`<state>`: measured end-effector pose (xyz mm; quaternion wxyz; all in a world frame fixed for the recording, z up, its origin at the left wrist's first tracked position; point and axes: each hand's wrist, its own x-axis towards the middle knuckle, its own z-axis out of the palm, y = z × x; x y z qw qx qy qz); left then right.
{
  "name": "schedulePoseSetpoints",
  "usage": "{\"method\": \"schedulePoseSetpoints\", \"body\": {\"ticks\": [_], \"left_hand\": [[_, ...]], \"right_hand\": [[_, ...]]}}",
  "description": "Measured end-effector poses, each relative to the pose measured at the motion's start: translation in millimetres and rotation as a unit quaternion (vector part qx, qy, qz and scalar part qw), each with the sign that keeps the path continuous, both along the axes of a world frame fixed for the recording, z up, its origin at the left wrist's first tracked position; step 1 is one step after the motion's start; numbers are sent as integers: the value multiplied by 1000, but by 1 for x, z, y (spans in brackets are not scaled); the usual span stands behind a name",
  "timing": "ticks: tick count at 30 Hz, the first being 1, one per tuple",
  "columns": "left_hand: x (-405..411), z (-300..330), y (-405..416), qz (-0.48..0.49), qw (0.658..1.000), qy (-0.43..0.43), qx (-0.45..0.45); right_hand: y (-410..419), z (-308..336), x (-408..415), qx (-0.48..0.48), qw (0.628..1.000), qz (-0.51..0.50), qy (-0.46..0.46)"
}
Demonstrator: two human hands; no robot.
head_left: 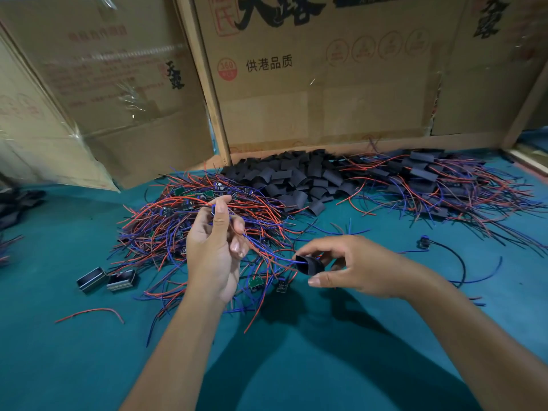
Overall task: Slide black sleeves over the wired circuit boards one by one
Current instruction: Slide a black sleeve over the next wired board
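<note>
Two hands busy: left hand [218, 247] pinches wires [261, 247]; right hand [350, 266] grips black sleeve [308, 264]; carton [326, 69] reads "供港品质".

My only view is the head camera, worn above the near edge of the teal surface [296, 366], looking forward and down at close range, with cardboard boxes [326, 84] closing off the far side.

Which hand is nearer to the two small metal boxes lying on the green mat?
Left. The left hand holds wires just to the right of the metal boxes; the right hand, pinching a black sleeve, is farther right.
</note>
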<state>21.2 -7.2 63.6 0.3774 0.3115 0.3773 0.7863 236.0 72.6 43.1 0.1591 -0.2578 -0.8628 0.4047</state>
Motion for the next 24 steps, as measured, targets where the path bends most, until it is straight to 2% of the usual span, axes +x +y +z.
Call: {"method": "schedulePoseSetpoints", "body": {"ticks": [9, 19, 24], "left_hand": [[-2, -2, 1, -9, 998, -52, -35], [8, -4, 2, 35, 999, 26, -17], [31, -13, 3, -14, 998, 56, -27]], "right_hand": [[-3, 3, -2, 1, 1000, 6, -2], [-7, 5, -4, 39, 999, -5, -2], [-11, 7, -7, 101, 993, -57, 30]]}}
